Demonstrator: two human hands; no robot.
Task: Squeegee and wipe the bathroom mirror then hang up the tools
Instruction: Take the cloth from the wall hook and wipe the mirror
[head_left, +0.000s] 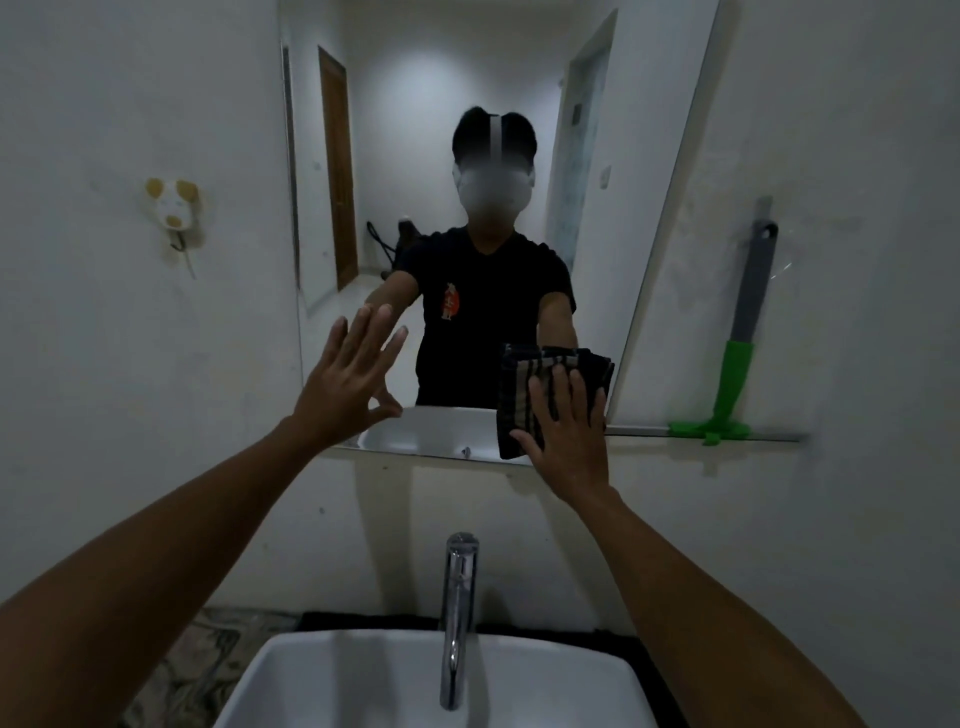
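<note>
The frameless mirror (467, 78) hangs on the wall above the sink. My right hand (569, 426) presses a dark striped cloth (519, 384) flat against the mirror's lower right corner, fingers spread over it. My left hand (348, 379) rests open on the glass at the lower left, fingers apart and empty. A squeegee (737, 364) with a grey handle and green head hangs on the wall to the right of the mirror, its blade level with the mirror's bottom edge.
A dog-shaped wall hook (174, 210) is on the left wall, with nothing on it. A chrome tap (457, 613) rises from the white sink (311, 691) directly below my arms. A person's reflection fills the mirror's middle.
</note>
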